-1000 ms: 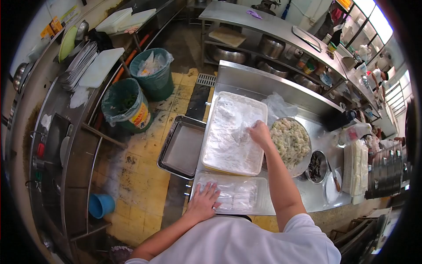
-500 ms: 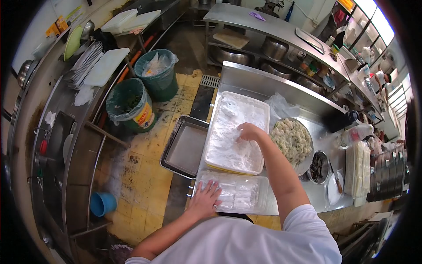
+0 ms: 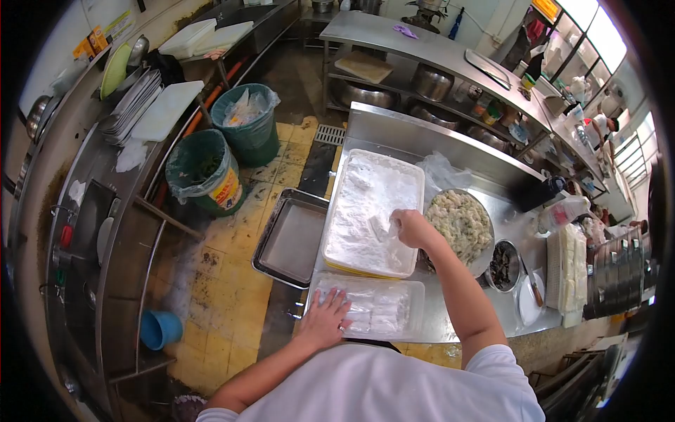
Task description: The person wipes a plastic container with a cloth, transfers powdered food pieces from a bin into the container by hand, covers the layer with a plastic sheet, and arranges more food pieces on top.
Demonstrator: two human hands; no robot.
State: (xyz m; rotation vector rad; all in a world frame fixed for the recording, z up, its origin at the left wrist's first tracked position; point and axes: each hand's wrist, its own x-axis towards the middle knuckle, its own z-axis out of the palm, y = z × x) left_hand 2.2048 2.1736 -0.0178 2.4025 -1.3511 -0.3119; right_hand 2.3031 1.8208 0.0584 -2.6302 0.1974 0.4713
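Observation:
A shallow white tray [image 3: 365, 204] of white powder lies on the steel table. Over its right part is my right hand [image 3: 411, 228], its fingers closed on a whitish, powder-dusted piece [image 3: 382, 226]. My left hand [image 3: 323, 318] rests with fingers spread on the left end of a clear plastic container [image 3: 415, 309], which holds plastic-wrapped white packs [image 3: 376, 309]. Right of the powder tray stands a large round bowl of pale, green-flecked filling [image 3: 458, 226]. Beyond it are a small metal bowl of dark pieces [image 3: 503, 266] and a knife [image 3: 536, 288] on a white plate [image 3: 529, 306].
An empty metal pan [image 3: 295, 235] adjoins the table's left side. Two green bins [image 3: 246, 126] and a blue bucket [image 3: 161, 329] stand on the floor. A plastic bottle [image 3: 566, 209], a white basket [image 3: 562, 274] and stacked steamers [image 3: 612, 274] are at the right. Another person [image 3: 601, 125] is far off.
My right hand has moved from the middle of the powder to its right part, and a whitish piece now shows at its fingers. My left hand has stayed on the container.

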